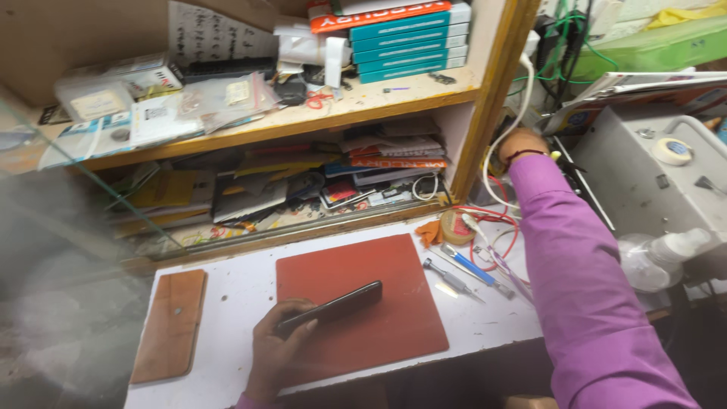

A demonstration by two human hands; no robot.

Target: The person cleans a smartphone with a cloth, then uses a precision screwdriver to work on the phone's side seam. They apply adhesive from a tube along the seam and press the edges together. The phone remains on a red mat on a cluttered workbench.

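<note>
A: left hand (279,348) status?

B: wrapped around a dark phone (333,308); fingers curled under its near end, thumb on top; phone is tilted, far end raised over the red mat (379,333); it hangs above the mat's near-left part, not lying flat.

A: right hand (519,143)?

B: arm stretched out in a purple sleeve (583,288); hand up at the right end of the shelf unit (485,98), beside its wooden upright; a white cable (509,129) runs right past it; fingers look curled in; cannot tell whether they grip the cable or anything else; dark band on the wrist.

A: bench?

B: white top (235,295); mat in the centre; brown leather-like case (171,324) flat at the left, well apart from the phone; two screwdrivers (462,271) just right of the mat, one blue-handled; tape roll (457,226) and red wires behind them.

A: rest?

B: shelves crammed with papers, boxes, a stack of teal boxes (409,42) up top; grey machine (651,174) at the right with a roll of white tape (672,150) on it; clear spray bottle (659,257) in front of it; glass pane at the left edge.
</note>
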